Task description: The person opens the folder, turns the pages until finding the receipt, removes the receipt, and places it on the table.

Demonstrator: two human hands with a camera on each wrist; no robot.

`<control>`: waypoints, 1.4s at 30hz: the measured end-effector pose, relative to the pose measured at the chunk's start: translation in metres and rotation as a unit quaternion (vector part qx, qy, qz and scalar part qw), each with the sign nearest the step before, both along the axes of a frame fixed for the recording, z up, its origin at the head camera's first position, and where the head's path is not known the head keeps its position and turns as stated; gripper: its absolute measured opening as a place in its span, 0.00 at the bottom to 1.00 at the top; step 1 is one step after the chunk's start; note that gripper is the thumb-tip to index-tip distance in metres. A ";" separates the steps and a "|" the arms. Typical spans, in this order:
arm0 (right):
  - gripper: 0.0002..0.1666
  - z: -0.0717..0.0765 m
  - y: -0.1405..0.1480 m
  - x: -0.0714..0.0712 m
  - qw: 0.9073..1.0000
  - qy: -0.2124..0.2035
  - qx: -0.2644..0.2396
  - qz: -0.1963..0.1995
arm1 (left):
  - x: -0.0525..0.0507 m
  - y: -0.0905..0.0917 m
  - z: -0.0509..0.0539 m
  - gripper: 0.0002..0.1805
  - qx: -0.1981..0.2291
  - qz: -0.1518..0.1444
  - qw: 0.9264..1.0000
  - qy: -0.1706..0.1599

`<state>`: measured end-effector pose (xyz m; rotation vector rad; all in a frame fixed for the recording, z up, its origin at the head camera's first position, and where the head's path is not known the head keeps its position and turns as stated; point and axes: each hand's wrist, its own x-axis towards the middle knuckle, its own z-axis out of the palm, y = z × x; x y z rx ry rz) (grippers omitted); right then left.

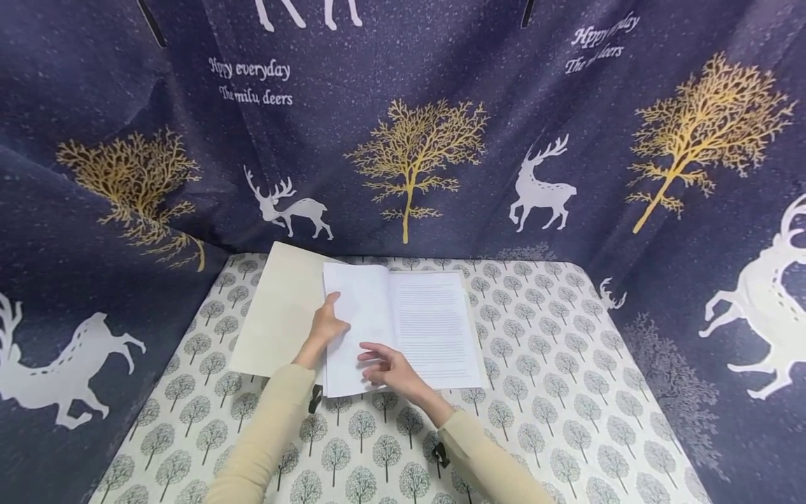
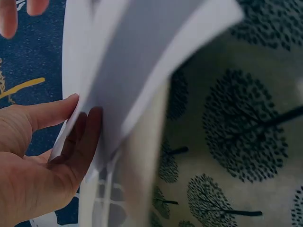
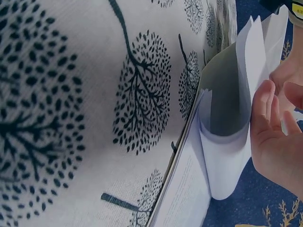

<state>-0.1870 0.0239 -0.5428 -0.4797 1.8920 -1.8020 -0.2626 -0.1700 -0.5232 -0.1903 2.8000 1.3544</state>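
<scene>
An open document with a cream cover (image 1: 277, 315) lies on the table, its printed page (image 1: 431, 329) on the right. My left hand (image 1: 326, 323) pinches the left edge of the turned white pages (image 1: 362, 308); in the left wrist view the thumb and fingers of that hand (image 2: 52, 146) are on both sides of the sheets (image 2: 118, 71). My right hand (image 1: 393, 371), fingers loosely bent, is at the lower part of the white pages. The right wrist view has this hand (image 3: 279, 132) beside the curved sheets (image 3: 227, 161), holding nothing visible; whether it touches them I cannot tell.
A table covered with a tree-patterned cloth (image 1: 516, 420) extends around the document. Behind it and at both sides hangs a dark blue curtain (image 1: 466, 56) with deer and golden trees. Each wrist carries a small black device.
</scene>
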 end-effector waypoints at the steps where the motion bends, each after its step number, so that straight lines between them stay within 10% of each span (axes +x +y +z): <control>1: 0.37 0.000 0.001 0.000 1.000 0.003 0.002 -0.001 | 0.000 -0.002 -0.001 0.46 -0.010 0.000 1.000 0.003; 21: 0.32 -0.011 0.050 -0.034 0.995 0.028 0.063 -0.069 | 0.007 -0.029 -0.027 0.18 -0.155 -0.001 0.987 0.038; 33: 0.29 -0.003 0.095 -0.095 0.968 0.095 0.140 -0.185 | 0.010 -0.038 -0.032 0.36 -0.107 -0.015 0.992 -0.063; 42: 0.27 0.004 0.118 -0.129 0.938 0.081 0.179 -0.286 | 0.019 -0.043 -0.053 0.48 -0.137 -0.044 0.987 -0.076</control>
